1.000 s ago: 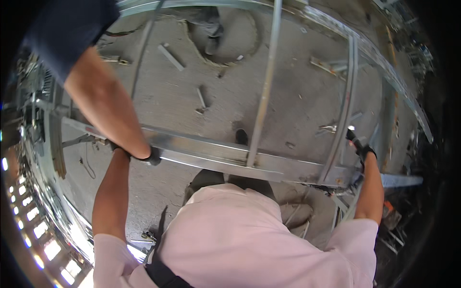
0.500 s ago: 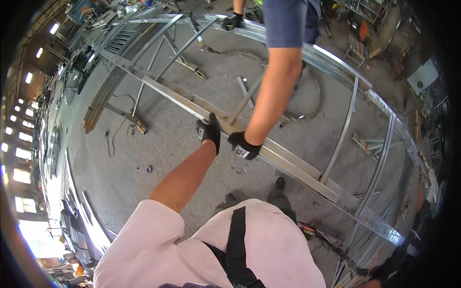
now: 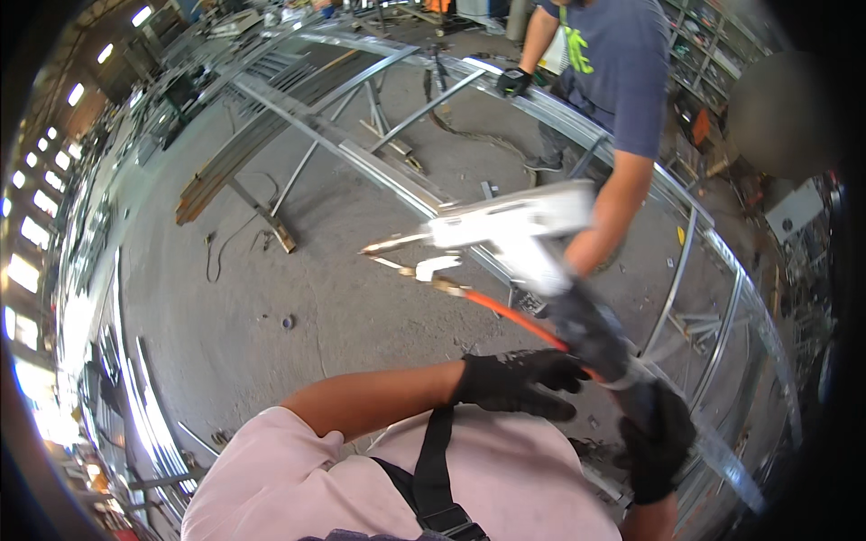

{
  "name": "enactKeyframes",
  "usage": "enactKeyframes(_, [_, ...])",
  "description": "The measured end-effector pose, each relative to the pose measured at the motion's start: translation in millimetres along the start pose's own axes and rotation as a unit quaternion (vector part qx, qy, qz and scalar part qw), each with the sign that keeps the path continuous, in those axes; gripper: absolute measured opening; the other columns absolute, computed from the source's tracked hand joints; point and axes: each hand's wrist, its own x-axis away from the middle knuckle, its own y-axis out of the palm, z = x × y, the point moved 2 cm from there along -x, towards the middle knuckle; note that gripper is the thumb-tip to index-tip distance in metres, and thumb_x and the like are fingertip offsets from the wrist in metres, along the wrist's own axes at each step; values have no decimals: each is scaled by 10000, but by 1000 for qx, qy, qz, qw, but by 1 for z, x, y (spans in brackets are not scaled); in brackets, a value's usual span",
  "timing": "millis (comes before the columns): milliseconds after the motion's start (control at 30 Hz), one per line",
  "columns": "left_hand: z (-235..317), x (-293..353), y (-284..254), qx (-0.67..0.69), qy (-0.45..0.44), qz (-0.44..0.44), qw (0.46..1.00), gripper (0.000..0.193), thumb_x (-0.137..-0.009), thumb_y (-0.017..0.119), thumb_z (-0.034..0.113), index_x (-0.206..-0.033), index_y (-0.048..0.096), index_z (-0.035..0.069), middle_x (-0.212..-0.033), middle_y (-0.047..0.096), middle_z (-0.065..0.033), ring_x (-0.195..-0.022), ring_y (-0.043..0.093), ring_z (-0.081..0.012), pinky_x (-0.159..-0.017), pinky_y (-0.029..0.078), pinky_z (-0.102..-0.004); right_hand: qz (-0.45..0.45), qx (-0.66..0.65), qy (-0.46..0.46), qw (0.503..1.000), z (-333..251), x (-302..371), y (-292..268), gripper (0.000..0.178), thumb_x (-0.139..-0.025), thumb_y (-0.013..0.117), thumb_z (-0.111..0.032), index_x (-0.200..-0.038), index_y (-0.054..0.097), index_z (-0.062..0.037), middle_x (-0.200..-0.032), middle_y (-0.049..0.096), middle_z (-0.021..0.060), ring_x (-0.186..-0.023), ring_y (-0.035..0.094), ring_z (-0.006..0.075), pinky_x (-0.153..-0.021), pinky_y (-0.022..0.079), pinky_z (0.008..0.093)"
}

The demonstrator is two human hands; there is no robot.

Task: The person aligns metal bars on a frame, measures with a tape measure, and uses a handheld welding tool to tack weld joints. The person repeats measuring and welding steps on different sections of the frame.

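A white welding gun [image 3: 516, 233] with a copper-coloured nozzle is held up in front of me, tilted and smeared by motion. Its tip points left, and a thin orange hose [image 3: 514, 314] runs below it. My black-gloved right hand [image 3: 657, 442] is closed around the dark lower handle. Close to that handle, my black-gloved left hand [image 3: 523, 383] has its fingers apart, holding nothing. Behind the gun lies a long metal frame [image 3: 383, 167] of silver profiles; the gun hides part of its near rail.
A co-worker [image 3: 622, 81] stands across the frame, one gloved hand [image 3: 514, 83] on its far rail. The other arm reaches toward the near rail, partly behind the gun. Brown steel bars [image 3: 212, 180] rest on a support at left. A ring-shaped piece [image 3: 288, 321] lies on the floor.
My left hand has left the near rail and come back toward my body. My right hand has come into view with the welding gun. The co-worker appears farther right.
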Motion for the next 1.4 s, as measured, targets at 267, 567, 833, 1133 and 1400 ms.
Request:
enactKeyframes(267, [5, 64, -61, 278, 117, 205, 931, 671, -1050, 672, 426, -1556, 488, 27, -1451, 622, -96, -1334, 589, -219, -1166, 439, -403, -230, -176, -134, 948, -89, -129, 112, 483, -906, 797, -247, -1279, 669, 32, -1134, 731, 226, -1006, 730, 352, -864, 567, 441])
enactKeyframes(567, [5, 114, -186, 275, 77, 50, 957, 593, -1008, 755, 289, -1499, 560, 20, -1357, 676, -85, -1276, 615, -203, -1131, 463, -395, -386, -410, -70, 824, -208, -317, 230, 439, -1062, 598, -174, -1439, 575, 50, -1214, 715, 136, -1061, 676, 215, -997, 507, 337])
enactKeyframes(833, [2, 103, -269, 313, 46, -38, 948, 565, -958, 815, 394, -1403, 654, 86, -1318, 693, -65, -1281, 597, -187, -1141, 444, -388, -386, -486, 145, 770, -268, -391, 322, 471, -1037, 683, -298, -1376, 603, 20, -1102, 738, 118, -817, 731, 163, -693, 596, 305])
enactKeyframes(1133, [-54, 93, -403, -160, -13, 44, 986, 703, -1041, 569, 615, -1376, 631, 0, -1450, 636, -157, -1352, 590, -273, -1154, 442, -441, -427, -394, 158, 799, -236, -495, 399, 330, -1049, 651, -222, -1271, 646, 23, -926, 725, 93, -671, 684, 144, -608, 562, 297])
enactKeyframes(1400, [-77, 145, -496, 253, -96, 315, 910, 586, -1070, 682, 250, -1563, 453, 31, -1480, 606, -92, -1410, 544, -211, -1202, 431, -373, -440, -366, 242, 784, -186, -531, 423, 335, -1028, 643, -152, -1311, 637, 27, -935, 732, 105, -703, 694, 153, -622, 561, 295])
